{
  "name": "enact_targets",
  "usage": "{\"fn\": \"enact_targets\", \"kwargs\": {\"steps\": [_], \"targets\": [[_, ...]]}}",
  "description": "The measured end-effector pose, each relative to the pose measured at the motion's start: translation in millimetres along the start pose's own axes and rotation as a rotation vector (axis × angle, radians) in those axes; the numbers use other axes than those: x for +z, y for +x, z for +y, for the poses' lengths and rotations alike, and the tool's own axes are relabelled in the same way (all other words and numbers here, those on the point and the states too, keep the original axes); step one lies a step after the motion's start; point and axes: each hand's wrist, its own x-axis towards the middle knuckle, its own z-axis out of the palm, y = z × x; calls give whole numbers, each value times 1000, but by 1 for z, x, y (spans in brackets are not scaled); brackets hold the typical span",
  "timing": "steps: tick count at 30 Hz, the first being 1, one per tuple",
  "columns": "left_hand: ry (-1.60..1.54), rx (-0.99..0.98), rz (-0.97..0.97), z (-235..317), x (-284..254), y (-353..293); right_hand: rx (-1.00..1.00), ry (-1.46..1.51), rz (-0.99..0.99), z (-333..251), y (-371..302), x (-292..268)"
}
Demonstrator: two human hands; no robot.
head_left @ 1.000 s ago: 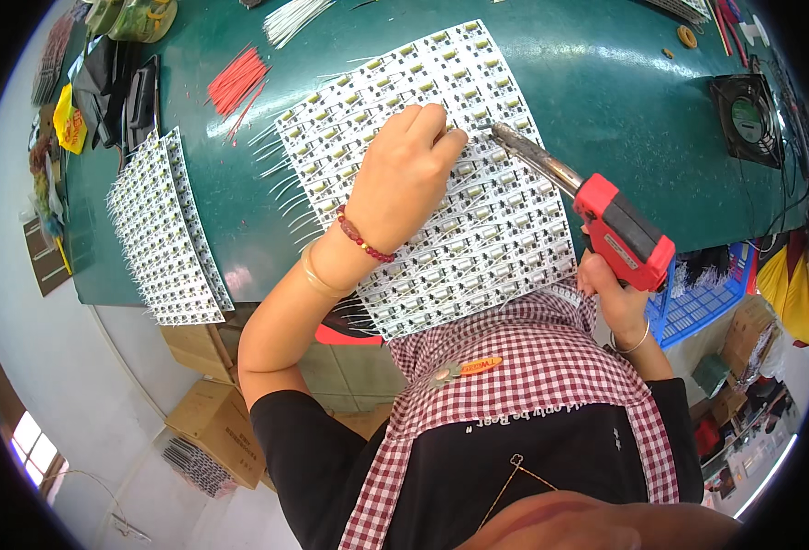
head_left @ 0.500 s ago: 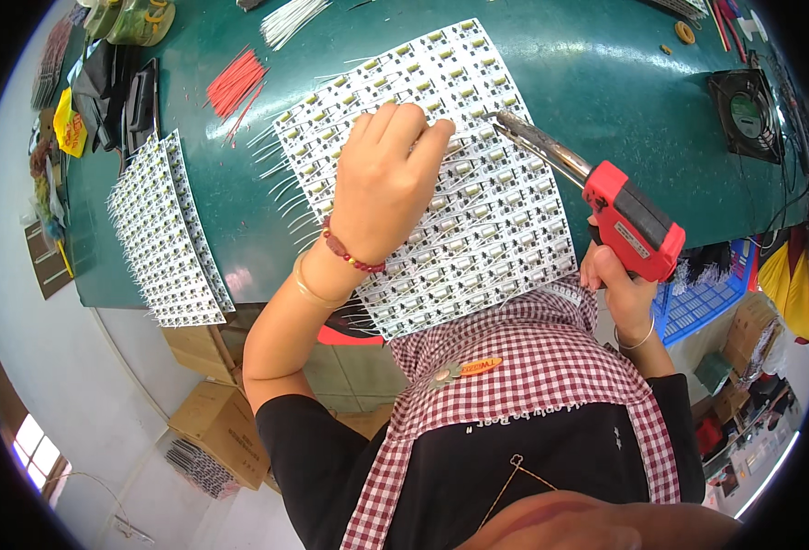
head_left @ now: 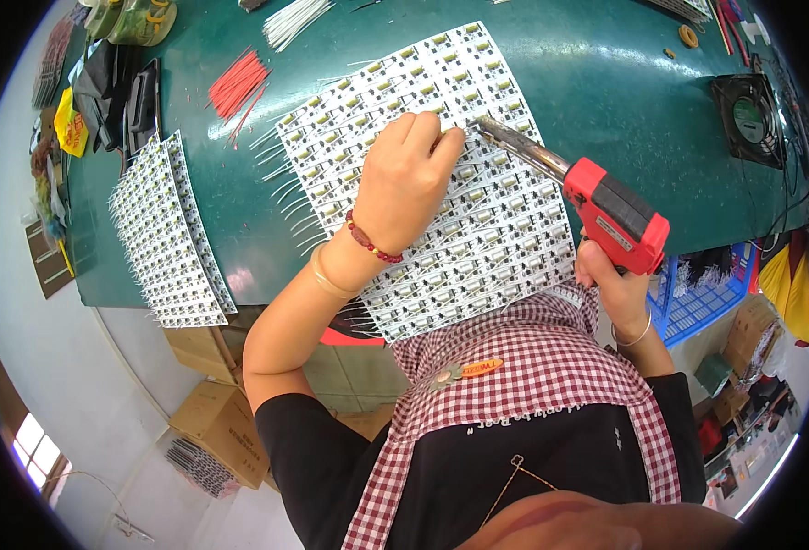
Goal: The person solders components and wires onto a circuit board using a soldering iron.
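Warily, my right hand (head_left: pixel 617 289) is gripping the soldering gun (head_left: pixel 615 215), tip (head_left: pixel 489 126) just right of my left hand (head_left: pixel 403 179)'s narrowly curled fingers (head_left: pixel 447 151), contents untellable, where slipping could burn them.

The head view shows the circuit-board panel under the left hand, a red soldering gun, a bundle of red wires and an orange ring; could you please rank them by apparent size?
1. Circuit-board panel
2. Soldering gun
3. Red wires
4. Orange ring
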Motion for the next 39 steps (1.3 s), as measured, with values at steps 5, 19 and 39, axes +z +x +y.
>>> {"fn": "enact_targets", "kwargs": {"steps": [5, 19, 39], "targets": [[-3, -5, -5, 1, -1, 1, -6, -14, -19, -6, 3, 2], [1, 5, 5, 1, 0, 0, 51, 167, 19, -14, -3, -1], [11, 27, 29, 1, 3, 2, 6, -48, -50, -14, 3, 4]]}}
